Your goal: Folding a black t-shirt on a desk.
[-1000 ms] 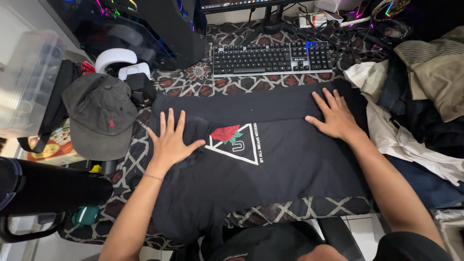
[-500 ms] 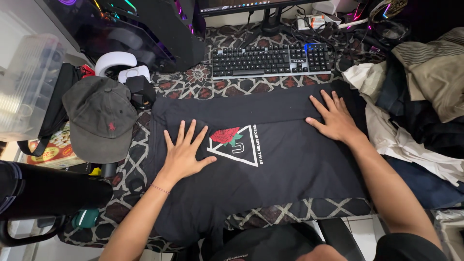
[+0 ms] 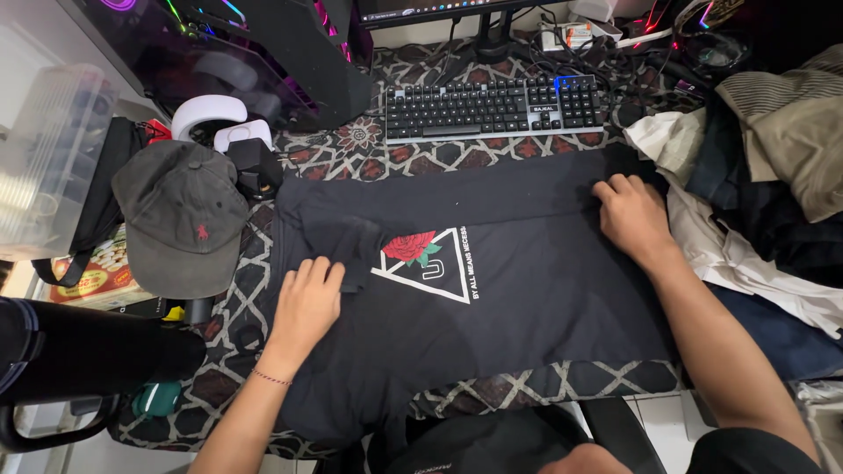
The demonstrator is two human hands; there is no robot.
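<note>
A second ago both hands lay flat with fingers spread on the black T-shirt [image 3: 474, 290]; now both have curled into the cloth, which suggests that smoothing has given way to taking hold for a fold.

The shirt lies spread across the middle of the patterned desk mat [image 3: 351, 145], its rose-and-triangle print facing up, between the grey cap [image 3: 180, 219] at the desk's left edge and the heap of clothes [image 3: 764, 175] at the right.

The left hand [image 3: 307, 303] has drawn back toward the shirt's left edge, fingers bent and pinching a raised ridge of fabric beside the print. The right hand [image 3: 632, 215] is closed on the shirt's far right corner, knuckles up, just below the keyboard [image 3: 492, 107].
</note>
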